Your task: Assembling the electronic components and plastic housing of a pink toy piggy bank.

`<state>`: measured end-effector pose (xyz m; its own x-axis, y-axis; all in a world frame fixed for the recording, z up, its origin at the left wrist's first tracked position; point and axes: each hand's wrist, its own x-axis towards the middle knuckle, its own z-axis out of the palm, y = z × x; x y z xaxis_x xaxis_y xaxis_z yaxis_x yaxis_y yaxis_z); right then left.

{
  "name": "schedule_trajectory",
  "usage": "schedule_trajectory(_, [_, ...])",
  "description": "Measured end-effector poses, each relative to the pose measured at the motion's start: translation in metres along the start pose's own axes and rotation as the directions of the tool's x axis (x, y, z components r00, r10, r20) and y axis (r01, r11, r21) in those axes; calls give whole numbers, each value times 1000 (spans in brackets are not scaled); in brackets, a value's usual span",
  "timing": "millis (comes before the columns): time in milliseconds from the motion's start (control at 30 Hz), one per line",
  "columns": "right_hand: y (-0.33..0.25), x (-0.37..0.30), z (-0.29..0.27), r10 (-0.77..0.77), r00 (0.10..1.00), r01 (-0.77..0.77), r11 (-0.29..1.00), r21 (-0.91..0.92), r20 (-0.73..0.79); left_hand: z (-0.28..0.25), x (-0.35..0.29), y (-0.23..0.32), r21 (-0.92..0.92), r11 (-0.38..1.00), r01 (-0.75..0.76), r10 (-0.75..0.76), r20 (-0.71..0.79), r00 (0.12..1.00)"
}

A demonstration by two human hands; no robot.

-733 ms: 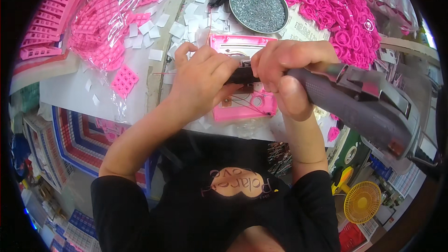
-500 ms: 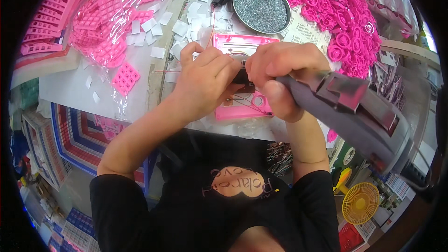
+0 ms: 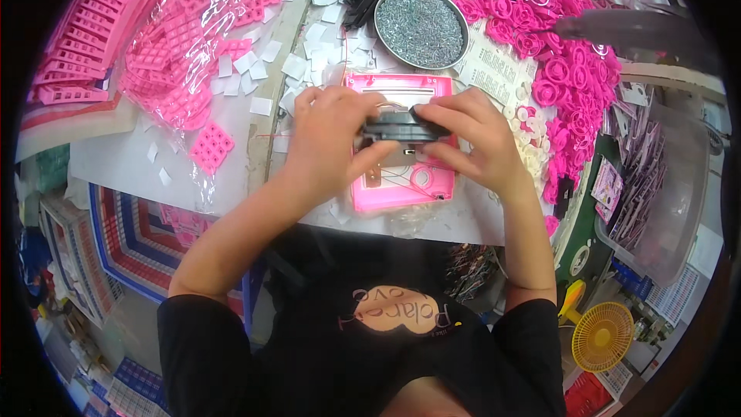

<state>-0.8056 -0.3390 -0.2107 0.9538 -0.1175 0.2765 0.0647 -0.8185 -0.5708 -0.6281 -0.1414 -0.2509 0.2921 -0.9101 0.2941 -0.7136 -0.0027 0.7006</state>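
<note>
Both of my hands hold a black plastic part (image 3: 405,128), dark and glossy along its near side, over an open pink plastic casing (image 3: 434,194). The fingers of my left hand (image 3: 324,135) close on its left end, thumb on the near side. My right hand (image 3: 486,139) pinches its right end between thumb and fingers. Inside the casing lie thin wires, a round pink ring and a brownish piece; my hands and the black part hide its middle. A dark grey powered screwdriver (image 3: 629,31), blurred, hangs at the upper right, away from my hands.
Beyond the casing stands a round metal dish (image 3: 424,67) of small screws. White paper squares (image 3: 295,67) lie to its left, near bagged pink keypads (image 3: 166,46). Pink ring parts (image 3: 559,77) and white rings (image 3: 526,147) are heaped at right. Black parts (image 3: 364,0) lie at the back.
My right hand has let go of the screwdriver, which has swung up to the far right. Both hands now hold the black part, raised and more fully in sight above the casing.
</note>
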Motion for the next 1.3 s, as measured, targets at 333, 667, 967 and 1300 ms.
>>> schedule_trajectory(333, [15, 51, -9, 509, 833, -537, 839, 94, 219, 15, -9, 11, -33, 997, -76, 70, -157, 985])
schedule_trajectory(667, [13, 30, 6, -37, 999, 31, 962, -272, -18, 12, -6, 21, 201, 979, -10, 20, -48, 999])
schedule_trajectory(967, [26, 28, 14, 65, 996, -69, 995, -72, -64, -18, 26, 14, 74, 993, 95, -102, 96, 990])
schedule_trajectory(1300, [43, 18, 13, 37, 997, -33, 997, 63, -63, 15, 180, -45, 506, 769, -390, 108, 499, 860])
